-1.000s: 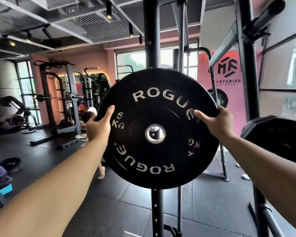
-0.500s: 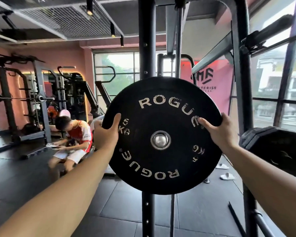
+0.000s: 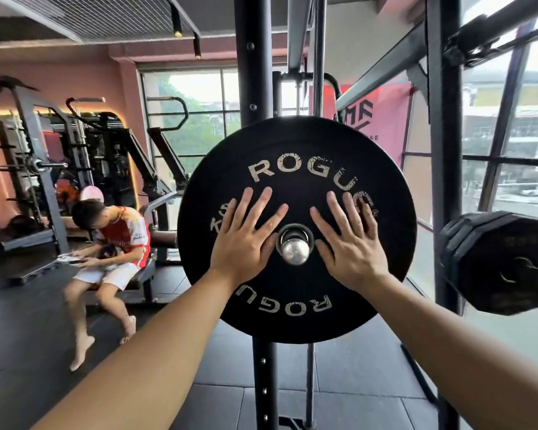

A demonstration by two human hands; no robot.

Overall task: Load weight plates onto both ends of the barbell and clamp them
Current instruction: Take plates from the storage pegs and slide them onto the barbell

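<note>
Your left hand is lying flat on the face of the black ROGUE weight plate. Its fingers are straight and spread, gripping nothing, and it's sitting just left of the centre hole. Your right hand is doing the same just right of the hole, palm on the rubber, straight fingers covering part of the lettering. Between the two hands the rounded steel end of the barbell sleeve is poking through the hole, so the plate is hanging on the bar, upright, face toward you. You can't tell from this angle how far along the sleeve it's sitting. Directly behind the plate a black rack upright is running top to bottom. Off to your right, apart from the plate and at about the same height, a dark many-sided plate is showing edge-on to the window side. Well off to your left a person in a red and white shirt is sitting on a bench, bending over something held in the lap. Large windows are filling the far wall.
</note>
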